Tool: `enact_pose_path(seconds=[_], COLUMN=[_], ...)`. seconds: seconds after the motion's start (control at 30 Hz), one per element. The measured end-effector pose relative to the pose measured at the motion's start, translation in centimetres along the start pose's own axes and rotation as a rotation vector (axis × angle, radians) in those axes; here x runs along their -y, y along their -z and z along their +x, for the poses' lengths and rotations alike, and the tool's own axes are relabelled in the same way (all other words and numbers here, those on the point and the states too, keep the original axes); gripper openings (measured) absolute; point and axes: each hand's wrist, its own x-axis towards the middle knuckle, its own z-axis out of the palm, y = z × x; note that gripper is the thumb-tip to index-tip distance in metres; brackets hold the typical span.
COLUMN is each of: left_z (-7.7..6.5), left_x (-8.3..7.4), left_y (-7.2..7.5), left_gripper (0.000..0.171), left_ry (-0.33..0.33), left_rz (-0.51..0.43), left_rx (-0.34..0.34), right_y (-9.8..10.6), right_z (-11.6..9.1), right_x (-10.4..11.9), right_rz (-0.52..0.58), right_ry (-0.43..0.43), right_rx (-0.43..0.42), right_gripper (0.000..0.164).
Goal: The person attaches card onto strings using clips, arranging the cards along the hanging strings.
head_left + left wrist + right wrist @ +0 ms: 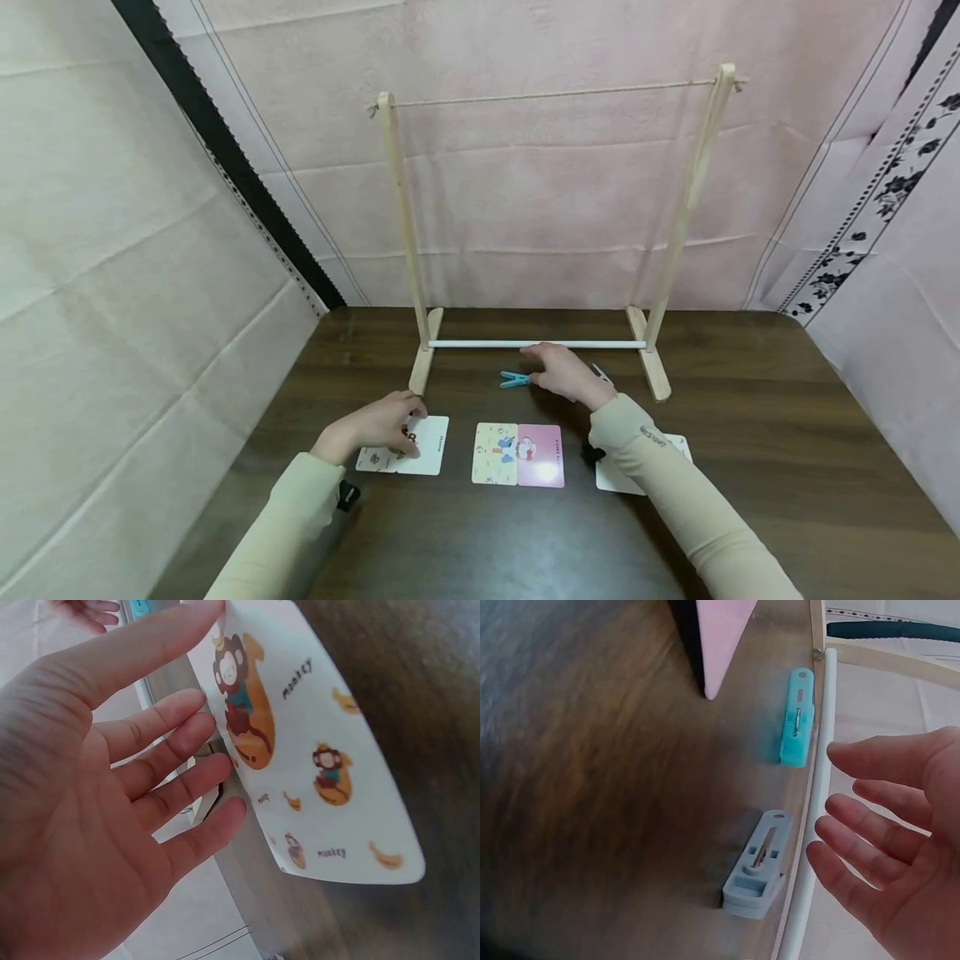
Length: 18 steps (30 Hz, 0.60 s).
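My left hand (378,429) is over a white card (431,446) printed with monkeys and bananas. In the left wrist view its thumb meets the edge of the card (330,802), and the other fingers are spread loosely along one side. My right hand (566,373) reaches above the table with relaxed fingers and nothing between them. A turquoise clothespin (514,379) lies just by its fingertips. In the right wrist view a grey clothespin (757,866) lies closer to the camera than the turquoise clothespin (798,716).
A wooden frame (401,208) stands at the table's back, with a cord (555,96) strung across its top and a white rod (487,343) low down. A yellow and pink card (540,456) lies mid-table. Another white card (615,479) is partly under my right forearm.
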Motion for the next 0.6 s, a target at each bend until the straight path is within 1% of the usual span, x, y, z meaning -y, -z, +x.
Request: enact_pose_path(seconds=[0.13, 0.23, 0.4, 0.6], left_z=[0.1, 0.0, 0.1, 0.3], left_x=[-0.2, -0.4, -0.3, -0.2], left_y=[0.1, 0.3, 0.2, 0.0], left_gripper=[0.050, 0.050, 0.051, 0.055], left_ry=[0.015, 0.009, 0.003, 0.034], left_rz=[0.006, -0.002, -0.006, 0.002], left_rx=[0.006, 0.009, 0.013, 0.010], right_y=[-0.2, -0.4, -0.9, -1.4], right_z=[0.3, 0.6, 1.2, 1.8], right_x=[-0.1, -0.1, 0.1, 0.2], right_rz=[0.003, 0.003, -0.028, -0.057], right_ry=[0.015, 0.018, 0.014, 0.009], right_rx=[0.015, 0.022, 0.029, 0.047], right_gripper=[0.051, 0.051, 0.051, 0.054])
